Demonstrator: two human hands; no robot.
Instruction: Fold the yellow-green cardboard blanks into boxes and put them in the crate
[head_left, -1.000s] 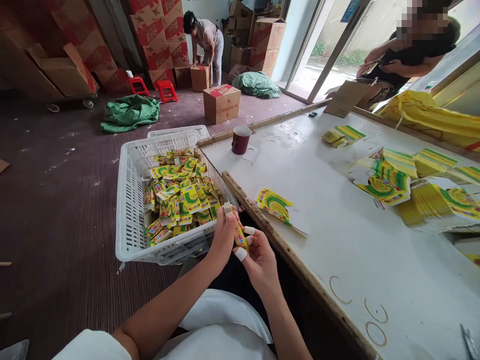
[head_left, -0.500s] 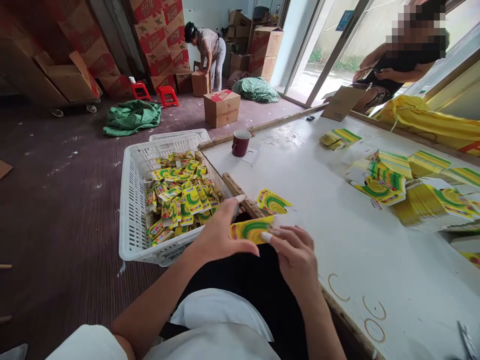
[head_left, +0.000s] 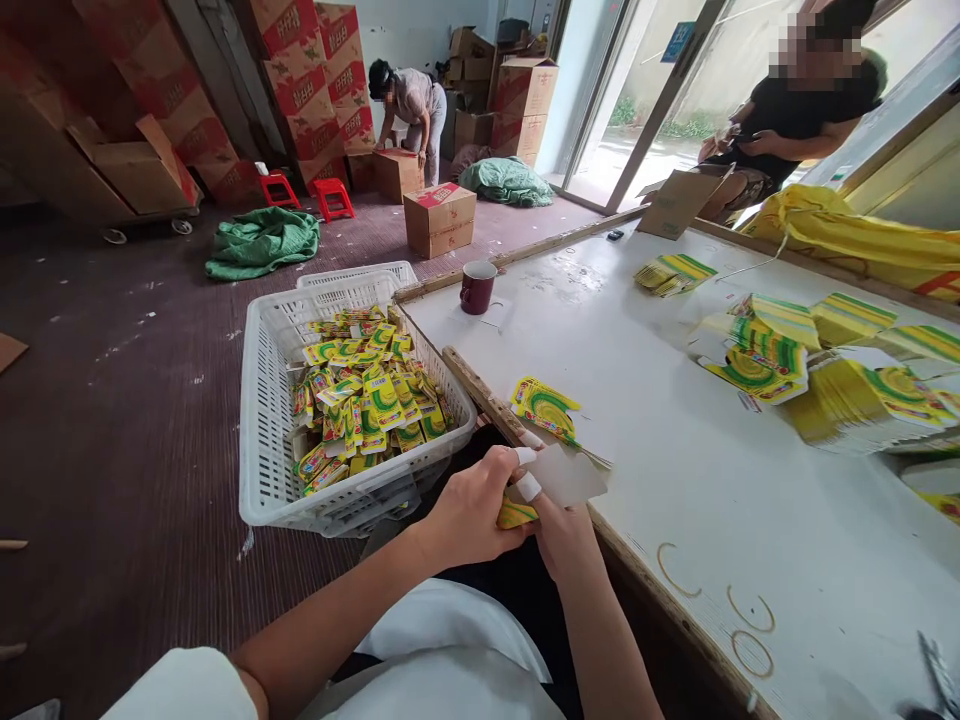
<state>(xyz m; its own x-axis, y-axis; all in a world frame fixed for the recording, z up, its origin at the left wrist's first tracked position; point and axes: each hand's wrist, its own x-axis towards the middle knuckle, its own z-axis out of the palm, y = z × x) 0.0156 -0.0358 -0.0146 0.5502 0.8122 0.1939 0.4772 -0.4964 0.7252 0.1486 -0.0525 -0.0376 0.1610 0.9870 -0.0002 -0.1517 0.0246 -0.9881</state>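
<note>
Yellow card packet [head_left: 516, 513] just right of the white basket [head_left: 262, 400], left hand [head_left: 469, 508] and right hand [head_left: 561, 530] both gripping it, presumably because thin card flexes unless braced from two sides; similar packets [head_left: 382, 395] lie heaped inside that basket.

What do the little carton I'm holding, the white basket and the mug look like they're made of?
Carton: probably thin paperboard; flat white flap, printed yellow outside.
Basket: likely molded plastic, smooth; rows of slots pierce its walls.
Mug: maroon, pale inside; perhaps glazed ceramic, though enamelled metal or plastic isn't ruled out.
</note>
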